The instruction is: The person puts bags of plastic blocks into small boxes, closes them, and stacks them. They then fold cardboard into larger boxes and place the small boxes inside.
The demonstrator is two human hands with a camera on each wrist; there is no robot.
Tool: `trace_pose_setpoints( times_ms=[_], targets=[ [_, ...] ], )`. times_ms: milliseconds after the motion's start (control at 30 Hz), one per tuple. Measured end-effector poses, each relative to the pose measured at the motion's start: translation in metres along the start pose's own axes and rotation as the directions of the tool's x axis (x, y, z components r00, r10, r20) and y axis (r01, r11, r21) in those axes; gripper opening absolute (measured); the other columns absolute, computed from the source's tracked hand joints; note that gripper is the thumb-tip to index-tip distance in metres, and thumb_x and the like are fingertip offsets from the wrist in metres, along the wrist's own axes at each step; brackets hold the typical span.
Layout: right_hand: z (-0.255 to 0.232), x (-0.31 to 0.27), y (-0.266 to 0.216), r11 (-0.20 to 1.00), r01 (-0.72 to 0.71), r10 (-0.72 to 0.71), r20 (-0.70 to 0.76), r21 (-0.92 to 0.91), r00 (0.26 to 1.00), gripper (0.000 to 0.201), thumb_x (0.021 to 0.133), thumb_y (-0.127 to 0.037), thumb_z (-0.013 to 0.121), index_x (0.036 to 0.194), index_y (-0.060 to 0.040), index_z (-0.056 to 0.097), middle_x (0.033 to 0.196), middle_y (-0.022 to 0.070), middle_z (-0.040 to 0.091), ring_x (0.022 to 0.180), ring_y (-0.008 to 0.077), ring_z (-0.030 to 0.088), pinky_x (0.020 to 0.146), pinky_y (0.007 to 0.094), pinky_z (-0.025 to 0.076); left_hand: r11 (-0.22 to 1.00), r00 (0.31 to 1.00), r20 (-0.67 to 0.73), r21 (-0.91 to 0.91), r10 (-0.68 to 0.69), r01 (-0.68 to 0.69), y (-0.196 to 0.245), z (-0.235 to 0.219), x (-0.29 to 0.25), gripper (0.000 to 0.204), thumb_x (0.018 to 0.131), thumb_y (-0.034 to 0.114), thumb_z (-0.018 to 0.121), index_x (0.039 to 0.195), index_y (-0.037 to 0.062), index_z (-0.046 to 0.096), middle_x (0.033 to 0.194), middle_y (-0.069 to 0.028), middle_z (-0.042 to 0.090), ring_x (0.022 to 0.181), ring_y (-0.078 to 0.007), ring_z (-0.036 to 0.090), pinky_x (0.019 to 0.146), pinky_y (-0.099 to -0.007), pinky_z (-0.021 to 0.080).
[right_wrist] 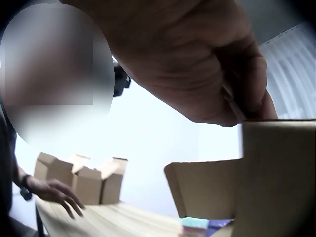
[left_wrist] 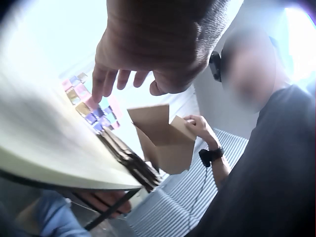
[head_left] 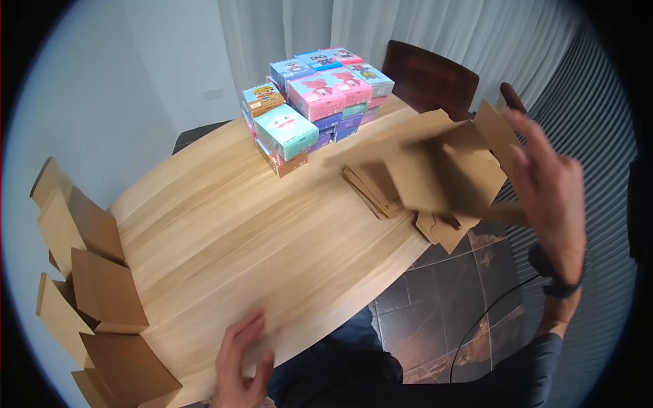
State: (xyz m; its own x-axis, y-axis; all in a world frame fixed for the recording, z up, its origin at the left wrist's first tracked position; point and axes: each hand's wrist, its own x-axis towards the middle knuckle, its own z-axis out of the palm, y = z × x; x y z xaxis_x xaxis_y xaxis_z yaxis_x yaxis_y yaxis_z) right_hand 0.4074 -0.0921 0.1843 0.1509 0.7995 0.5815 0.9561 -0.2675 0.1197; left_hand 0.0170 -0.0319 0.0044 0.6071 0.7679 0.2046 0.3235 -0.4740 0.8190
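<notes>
My right hand (head_left: 551,197) is raised over the right end of the table and pinches a flap of an open brown cardboard box (head_left: 449,180). In the left wrist view the box (left_wrist: 173,150) hangs from that hand (left_wrist: 200,127), its flaps spread out. Close up in the right wrist view, the fingers curl over the edge of the box (right_wrist: 276,182). My left hand (head_left: 241,360) hovers by the table's near edge, its fingers loosely bent and holding nothing.
Colourful printed boxes (head_left: 316,98) stand stacked at the table's far side. Flattened cardboard (head_left: 367,194) lies beneath the held box, partly overhanging the edge. Several open cardboard boxes (head_left: 109,292) line the left end of the wooden table (head_left: 231,224). A dark chair (head_left: 428,78) stands behind.
</notes>
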Motion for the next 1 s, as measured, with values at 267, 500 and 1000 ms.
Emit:
trace_pose_setpoints(
  times_ms=[267, 500, 1000],
  targets=[
    [-0.063, 0.031, -0.08, 0.317, -0.008, -0.043, 0.023, 0.948, 0.999, 0.021, 0.098, -0.002, 0.052, 0.104, 0.0074, 0.069, 0.087, 0.0139, 0.072, 0.076, 0.0133, 0.07, 0.071, 0.025, 0.055, 0.902, 0.803, -0.523, -0.137, 0.285, -0.409, 0.07, -0.032, 0.101, 0.096, 0.093, 0.06, 0.063, 0.161, 0.0024, 0.027, 0.162, -0.0261, 0.034, 0.15, -0.0386, 0.035, 0.12, -0.0511, 0.032],
    [0.002, 0.057, -0.103, 0.268, 0.02, -0.331, 0.073, 0.963, 0.941, 0.025, 0.102, 0.001, 0.052, 0.117, 0.0058, 0.072, 0.103, 0.0117, 0.076, 0.091, 0.0128, 0.072, 0.082, 0.0247, 0.057, 0.862, 0.491, -0.729, 0.276, 0.476, -0.425, 0.073, -0.122, 0.094, 0.101, 0.096, 0.082, 0.031, 0.16, 0.0036, 0.031, 0.162, -0.0234, 0.036, 0.153, -0.0397, 0.031, 0.124, -0.0558, 0.022],
    [0.071, 0.041, -0.157, 0.332, 0.008, -0.495, 0.167, 0.943, 0.853, 0.03, 0.094, -0.002, 0.057, 0.119, 0.0023, 0.072, 0.074, 0.0047, 0.065, 0.066, 0.0096, 0.056, 0.064, 0.0274, 0.048, 0.682, 0.667, -0.164, 0.29, 0.727, -0.671, 0.025, -0.133, 0.068, 0.048, 0.104, 0.024, 0.046, 0.061, 0.0034, 0.054, 0.058, -0.0035, 0.052, 0.047, -0.0226, 0.051, 0.045, -0.0351, 0.039]
  ],
)
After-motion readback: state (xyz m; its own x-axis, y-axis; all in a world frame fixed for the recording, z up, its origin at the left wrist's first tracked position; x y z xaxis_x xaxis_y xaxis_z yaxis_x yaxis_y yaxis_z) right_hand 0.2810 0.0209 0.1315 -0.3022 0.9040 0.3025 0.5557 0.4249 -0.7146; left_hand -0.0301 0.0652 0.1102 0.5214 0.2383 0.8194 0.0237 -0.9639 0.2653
